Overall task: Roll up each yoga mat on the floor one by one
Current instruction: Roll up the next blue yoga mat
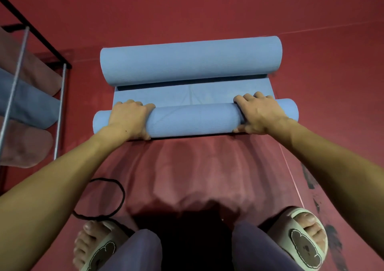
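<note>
The step in hand looked like rolling the blue mat (194,121) away from the person, toward twelve o'clock, and doing it well would probably mean pushing both ends at the same pace so the roll's edges stayed flush rather than coning out to one side. The near roll already stuck out a little past the flat strip (193,94) at three and nine o'clock, so easing the ends inward while rolling would likely tidy it. The left hand (129,118) lay over the roll toward its nine o'clock end, fingers curled over the top and thumb tucked under the near edge, clamped on the mat. The right hand (258,114) held the three o'clock end the same way, fingers wrapped over the far side and thumb low at the near side. Between the hands the roll's middle was bare. Just past the fingertips, toward twelve o'clock, lay a short flat strip, and beyond it a fatter blue roll (191,61) lying parallel; whether it belonged to the same mat could not be told. All of it rested on the red floor (197,166). At nine o'clock stood a rack (25,79) holding rolled mats, and a black cord (104,198) looped near the left foot at seven o'clock.
</note>
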Demonstrator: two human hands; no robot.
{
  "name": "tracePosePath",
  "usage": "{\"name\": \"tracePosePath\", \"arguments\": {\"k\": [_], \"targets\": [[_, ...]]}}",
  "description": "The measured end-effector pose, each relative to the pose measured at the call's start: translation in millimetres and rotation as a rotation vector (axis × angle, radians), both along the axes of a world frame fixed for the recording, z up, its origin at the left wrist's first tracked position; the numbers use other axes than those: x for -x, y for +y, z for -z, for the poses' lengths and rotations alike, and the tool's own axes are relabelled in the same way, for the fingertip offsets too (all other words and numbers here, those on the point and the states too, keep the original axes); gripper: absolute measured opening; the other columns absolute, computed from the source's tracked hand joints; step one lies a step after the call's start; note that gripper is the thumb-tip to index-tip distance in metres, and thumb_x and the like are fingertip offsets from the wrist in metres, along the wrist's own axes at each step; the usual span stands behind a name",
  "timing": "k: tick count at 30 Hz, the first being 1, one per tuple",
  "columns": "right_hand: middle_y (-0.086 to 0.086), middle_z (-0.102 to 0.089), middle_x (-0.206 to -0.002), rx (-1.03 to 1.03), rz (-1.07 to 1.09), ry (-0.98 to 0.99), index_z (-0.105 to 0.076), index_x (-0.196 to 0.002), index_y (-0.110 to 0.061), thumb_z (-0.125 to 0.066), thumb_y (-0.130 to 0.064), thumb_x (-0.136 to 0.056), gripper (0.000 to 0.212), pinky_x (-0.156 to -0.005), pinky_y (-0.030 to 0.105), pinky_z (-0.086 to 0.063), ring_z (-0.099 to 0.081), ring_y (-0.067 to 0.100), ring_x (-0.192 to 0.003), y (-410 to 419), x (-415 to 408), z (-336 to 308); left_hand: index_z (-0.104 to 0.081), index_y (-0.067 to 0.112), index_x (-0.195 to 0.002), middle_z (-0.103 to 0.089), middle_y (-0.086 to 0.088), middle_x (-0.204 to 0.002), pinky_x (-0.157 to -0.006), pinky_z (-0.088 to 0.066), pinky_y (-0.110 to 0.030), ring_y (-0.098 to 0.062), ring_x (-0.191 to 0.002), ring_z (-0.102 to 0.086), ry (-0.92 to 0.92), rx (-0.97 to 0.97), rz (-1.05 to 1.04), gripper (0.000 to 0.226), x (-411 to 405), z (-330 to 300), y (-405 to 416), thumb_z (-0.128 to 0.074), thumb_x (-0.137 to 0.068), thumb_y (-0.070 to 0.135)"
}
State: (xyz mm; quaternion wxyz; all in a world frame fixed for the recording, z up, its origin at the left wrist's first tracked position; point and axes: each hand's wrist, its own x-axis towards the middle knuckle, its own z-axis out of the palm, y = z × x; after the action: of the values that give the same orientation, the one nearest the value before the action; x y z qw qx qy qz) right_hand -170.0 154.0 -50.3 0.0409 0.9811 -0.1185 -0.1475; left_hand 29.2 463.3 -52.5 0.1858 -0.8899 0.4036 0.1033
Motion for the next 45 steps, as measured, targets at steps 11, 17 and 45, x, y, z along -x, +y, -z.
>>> {"name": "tracePosePath", "arguments": {"k": [11,17,45], "targets": [[-0.006,-0.066,-0.12,-0.227,0.034,0.266,-0.047,-0.132,-0.032,-0.078,-0.081,-0.059,0.093,-0.078,0.038,-0.045,-0.061,0.028,-0.107,2.7,27.5,-5.1,-0.057,0.055,-0.104,-0.068,0.021,-0.085,-0.065,-0.041,-0.031,-0.007,-0.082,-0.061,0.367,-0.194,0.048,0.072,6.7,-21.3,13.3,-0.079,-0.04,0.082],[-0.011,-0.067,-0.12,-0.303,0.082,0.269,-0.049,-0.131,-0.039,-0.077,-0.081,-0.059,0.088,-0.084,0.043,-0.052,-0.061,0.023,-0.109,2.0,31.7,-5.4,-0.059,0.056,-0.104,-0.068,0.025,-0.088,-0.07,-0.049,-0.033,-0.007,-0.09,-0.062,0.495,-0.227,0.009,0.077,6.7,-21.7,10.6,-0.081,-0.037,0.086],[-0.001,-0.056,-0.136,-0.261,0.16,0.157,-0.051,-0.133,-0.025,-0.07,-0.056,-0.092,0.055,-0.083,0.043,-0.039,-0.042,0.026,-0.124,2.0,6.5,-18.0,-0.062,0.04,-0.125,-0.068,0.02,-0.103,-0.084,-0.056,-0.043,-0.013,-0.098,-0.065,0.51,-0.164,-0.066,0.074,-3.5,-40.2,-3.7,-0.087,-0.061,0.067]]}}
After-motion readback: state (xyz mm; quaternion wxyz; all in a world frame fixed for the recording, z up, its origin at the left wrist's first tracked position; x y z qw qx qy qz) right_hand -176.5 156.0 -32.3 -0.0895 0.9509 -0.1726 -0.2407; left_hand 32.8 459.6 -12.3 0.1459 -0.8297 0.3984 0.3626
